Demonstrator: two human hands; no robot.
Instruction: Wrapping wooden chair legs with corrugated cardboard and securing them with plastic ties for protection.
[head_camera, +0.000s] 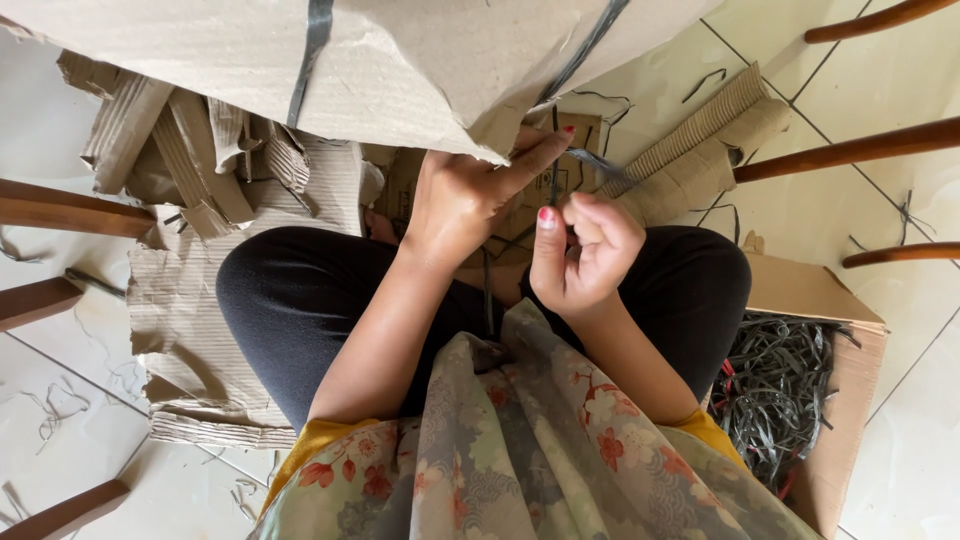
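I sit cross-legged on the floor under a large sheet of corrugated cardboard (380, 60) that has dark plastic straps (312, 50) running across it. My left hand (465, 195) presses against the torn lower edge of the sheet, index finger stretched to the right. My right hand (585, 250) is curled into a fist just below it, pinching a thin dark strap (600, 163) that leads up to the cardboard. The strap's lower end is hidden between my hands.
Torn cardboard pieces (190, 150) lie piled at the left on a flat sheet. Rolled corrugated card (700, 150) lies at the right. An open box (840, 400) full of dark straps stands by my right knee. Wooden chair legs (850, 150) surround me on the tiled floor.
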